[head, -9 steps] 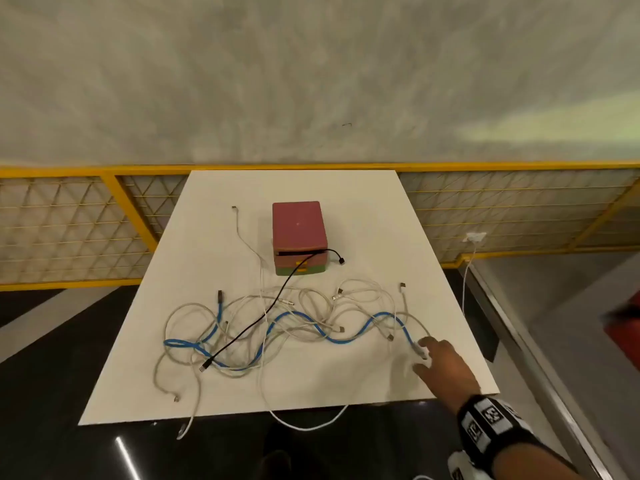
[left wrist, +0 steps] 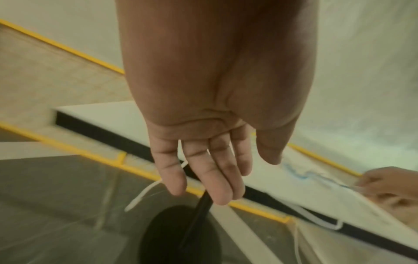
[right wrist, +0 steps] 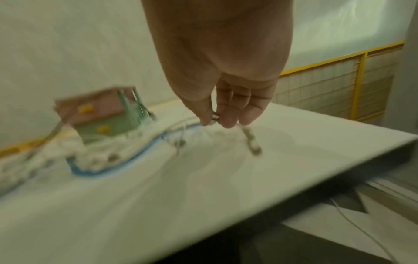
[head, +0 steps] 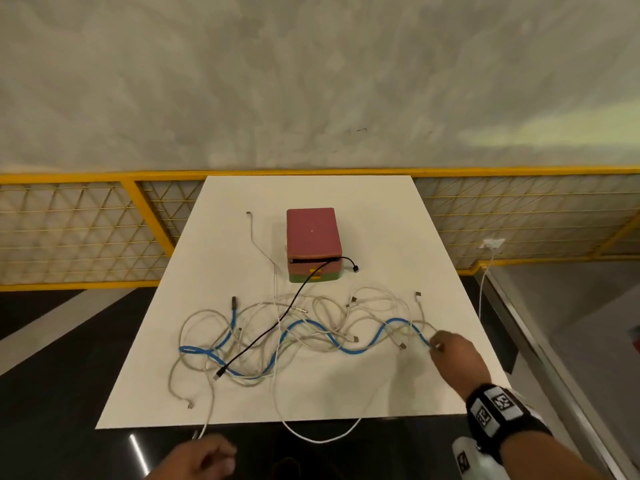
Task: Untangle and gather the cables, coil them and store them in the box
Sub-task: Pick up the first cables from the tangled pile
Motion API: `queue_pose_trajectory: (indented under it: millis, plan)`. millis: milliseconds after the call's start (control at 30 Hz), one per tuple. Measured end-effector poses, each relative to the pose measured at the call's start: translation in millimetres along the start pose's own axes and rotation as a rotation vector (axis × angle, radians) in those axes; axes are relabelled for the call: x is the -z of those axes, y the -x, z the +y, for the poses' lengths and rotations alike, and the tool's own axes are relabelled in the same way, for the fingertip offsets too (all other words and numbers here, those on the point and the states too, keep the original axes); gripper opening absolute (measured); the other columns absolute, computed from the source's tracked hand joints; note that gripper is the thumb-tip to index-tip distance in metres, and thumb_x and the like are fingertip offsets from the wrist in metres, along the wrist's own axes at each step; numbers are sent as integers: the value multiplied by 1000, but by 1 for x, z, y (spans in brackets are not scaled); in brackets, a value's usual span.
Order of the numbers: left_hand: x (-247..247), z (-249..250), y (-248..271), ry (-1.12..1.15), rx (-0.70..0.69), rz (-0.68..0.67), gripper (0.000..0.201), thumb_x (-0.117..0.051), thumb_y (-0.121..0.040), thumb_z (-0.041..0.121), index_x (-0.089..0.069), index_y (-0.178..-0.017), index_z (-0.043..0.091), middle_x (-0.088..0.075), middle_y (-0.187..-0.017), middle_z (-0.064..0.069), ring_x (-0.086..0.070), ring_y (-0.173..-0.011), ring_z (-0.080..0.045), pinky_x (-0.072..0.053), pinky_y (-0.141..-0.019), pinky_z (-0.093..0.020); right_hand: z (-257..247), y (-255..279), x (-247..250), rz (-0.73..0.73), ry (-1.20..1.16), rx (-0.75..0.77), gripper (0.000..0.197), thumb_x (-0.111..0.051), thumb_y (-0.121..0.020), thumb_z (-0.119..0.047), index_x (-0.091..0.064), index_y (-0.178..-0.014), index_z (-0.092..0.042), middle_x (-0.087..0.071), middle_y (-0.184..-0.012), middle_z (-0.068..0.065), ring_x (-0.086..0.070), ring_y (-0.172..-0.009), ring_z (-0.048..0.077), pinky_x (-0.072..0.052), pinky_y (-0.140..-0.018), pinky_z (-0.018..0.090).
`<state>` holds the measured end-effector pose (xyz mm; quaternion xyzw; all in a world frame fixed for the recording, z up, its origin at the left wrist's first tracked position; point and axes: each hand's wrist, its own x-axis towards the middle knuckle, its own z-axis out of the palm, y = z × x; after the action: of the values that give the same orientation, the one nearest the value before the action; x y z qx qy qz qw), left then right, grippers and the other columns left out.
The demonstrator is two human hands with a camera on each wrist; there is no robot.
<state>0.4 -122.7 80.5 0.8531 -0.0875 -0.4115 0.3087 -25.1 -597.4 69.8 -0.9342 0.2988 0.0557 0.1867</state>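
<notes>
A tangle of several white and grey cables [head: 332, 306] lies across the white table [head: 346, 393], with a wavy blue cable [head: 311, 329] running through it. A black cable [head: 287, 313] leads out of the pink and green box [head: 313, 237] behind the tangle. My right hand [head: 438, 344] is at the tangle's right end, thumb and fingers pinching the blue cable's plug [right wrist: 213, 120]; a grey plug [right wrist: 251, 141] dangles beside it. My left hand [head: 204, 457] hovers below the table's front edge with straight fingers [left wrist: 221, 178], holding nothing. The box [right wrist: 101, 114] looks blurred in the right wrist view.
A white cable loop [head: 322, 439] and a cable end [head: 199, 433] hang over the front edge. A yellow mesh railing [head: 86, 233] runs behind the table. A white plug [head: 491, 243] with its cord is at the right. A black round base [left wrist: 181, 235] stands under the table.
My right hand moved up and left onto the blue cable's end and pinched it. My left hand came into view at the bottom.
</notes>
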Motion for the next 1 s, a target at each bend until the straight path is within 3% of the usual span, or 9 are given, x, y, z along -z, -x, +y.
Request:
queue_pose_trajectory:
  millis: [133,200,333,467,633,733,800,867,1000]
  plan:
    - [7,88,-9,-123,-315,106,21,-69,-85,42,-69,-106,38,-68,-99,24,-64,-94,4,-50,-86,-13,-34,-19,77,210,-127,193,11,-65,-87,-15,-72,-91,-7,-73,-89,14,-68,-85,33,-45,-72,28]
    - [19,126,-22,-169,-460,139,29,-65,-87,45,-66,-115,35,-69,-99,16,-64,-94,0,-50,-91,-23,-59,-24,120,314,-201,269,17,-67,-87,-15,-72,-99,-4,-74,-95,14,-68,-87,32,-43,-71,27]
    - [48,218,-42,-278,-714,296,70,-55,-80,67,-51,-136,26,-56,-133,10,-55,-119,-4,-45,-104,-30,-115,-10,184,402,-340,395,19,-65,-88,-18,-72,-104,-9,-75,-94,4,-66,-86,20,-43,-69,23]
    - [62,301,-45,-297,-733,394,84,-64,-83,55,-27,-153,25,-39,-154,0,-35,-142,-15,-34,-115,-37,-158,25,209,325,-362,539,16,-68,-86,-20,-73,-100,-16,-74,-86,-4,-66,-82,12,-50,-71,23]
    - [64,332,-41,-141,-843,367,25,-55,-94,29,-63,-116,22,-71,-108,-6,-66,-99,-21,-53,-85,-38,-184,62,203,245,-377,702,10,-71,-83,-18,-73,-89,-25,-74,-80,-6,-67,-77,7,-49,-69,15]
    - [66,315,-46,129,-744,335,25,-48,-92,32,-70,-91,19,-67,-83,-2,-63,-76,-20,-53,-73,-43,-182,71,187,245,-550,657,3,-70,-85,-22,-72,-84,-23,-71,-73,-6,-66,-69,8,-49,-66,16]
    - [65,303,-44,409,-685,347,26,-49,-95,38,-69,-87,24,-71,-88,1,-69,-90,-21,-54,-89,-51,-175,73,165,137,-893,447,17,-66,-88,-30,-69,-81,-15,-72,-73,5,-67,-64,20,-54,-63,33]
    - [61,294,-37,686,-632,306,28,-45,-102,34,-68,-97,19,-74,-99,-5,-69,-106,-26,-49,-101,-55,-170,78,134,-168,-1121,144,38,-54,-95,-40,-66,-84,-6,-71,-79,18,-65,-64,26,-52,-61,34]
    - [38,277,-11,1015,-601,122,38,-36,-105,31,-64,-100,5,-72,-86,-13,-72,-85,-31,-57,-84,-46,-169,89,81,-741,-1311,-142,63,-38,-96,-59,-67,-94,-4,-70,-85,19,-67,-70,28,-53,-69,37]
